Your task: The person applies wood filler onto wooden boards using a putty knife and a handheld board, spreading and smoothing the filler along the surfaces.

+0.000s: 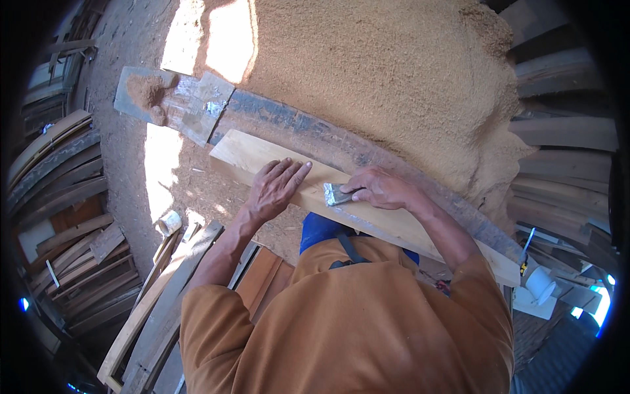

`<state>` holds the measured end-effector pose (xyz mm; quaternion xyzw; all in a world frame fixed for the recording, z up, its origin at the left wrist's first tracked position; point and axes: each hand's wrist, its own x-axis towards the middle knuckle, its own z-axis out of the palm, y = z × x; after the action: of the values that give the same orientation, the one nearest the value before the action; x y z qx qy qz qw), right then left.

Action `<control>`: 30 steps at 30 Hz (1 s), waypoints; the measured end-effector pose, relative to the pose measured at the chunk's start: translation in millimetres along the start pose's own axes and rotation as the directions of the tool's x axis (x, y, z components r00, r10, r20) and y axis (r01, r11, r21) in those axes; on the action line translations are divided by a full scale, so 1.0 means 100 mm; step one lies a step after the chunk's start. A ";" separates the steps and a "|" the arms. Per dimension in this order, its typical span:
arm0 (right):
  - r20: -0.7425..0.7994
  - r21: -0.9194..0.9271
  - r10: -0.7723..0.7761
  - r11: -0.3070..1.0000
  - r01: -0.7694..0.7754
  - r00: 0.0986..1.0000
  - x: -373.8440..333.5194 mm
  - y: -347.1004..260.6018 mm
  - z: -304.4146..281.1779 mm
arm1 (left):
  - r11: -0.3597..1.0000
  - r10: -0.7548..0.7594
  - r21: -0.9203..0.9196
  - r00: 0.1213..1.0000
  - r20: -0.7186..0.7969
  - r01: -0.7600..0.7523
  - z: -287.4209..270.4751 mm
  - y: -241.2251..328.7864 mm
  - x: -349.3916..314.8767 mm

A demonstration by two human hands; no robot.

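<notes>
A long pale wooden board [243,152] lies at a slant in front of me, its far-left end raised on a dark, worn bench plank. My left hand [275,188] rests flat on the board with fingers stretched out. In my right hand [384,188] is a small putty knife [336,194], its flat metal blade smeared whitish and pressed against the board just right of my left hand. Its handle is hidden under my fingers. A pale smear shows along the board's near edge by the blade.
Beyond the dark plank [295,126] spreads a big sawdust heap [387,65]. A flat sheet [190,105] with some sawdust lies far left. Stacked planks [65,164] line the left side, more timber [564,134] the right. A white container [540,285] stands at right.
</notes>
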<state>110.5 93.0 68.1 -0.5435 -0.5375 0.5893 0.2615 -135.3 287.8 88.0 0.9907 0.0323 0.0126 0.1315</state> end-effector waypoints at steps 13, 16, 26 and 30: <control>-0.070 -0.032 0.131 0.990 -0.134 0.989 -0.16 -0.06 -0.11 | 1.000 -0.007 -0.023 1.000 0.005 0.007 -0.01 0.00 -0.01; -0.041 -0.031 0.084 0.996 -0.086 0.996 -0.11 -0.09 -0.03 | 0.999 -0.003 -0.041 1.000 0.017 0.004 -0.01 -0.01 0.00; -0.214 -0.065 0.256 0.959 -0.275 0.943 -0.67 -0.02 -0.15 | 1.000 0.006 -0.002 0.998 0.062 -0.006 0.01 -0.03 0.01; -0.175 -0.050 0.538 0.832 -0.553 0.825 -0.79 -0.26 -0.03 | 0.999 0.025 -0.027 0.984 0.174 -0.021 -0.08 -0.05 0.09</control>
<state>127.8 31.1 120.4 -0.7303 -0.3664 0.5686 0.0956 -126.4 295.3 94.2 0.9866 0.0090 -0.0722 0.1461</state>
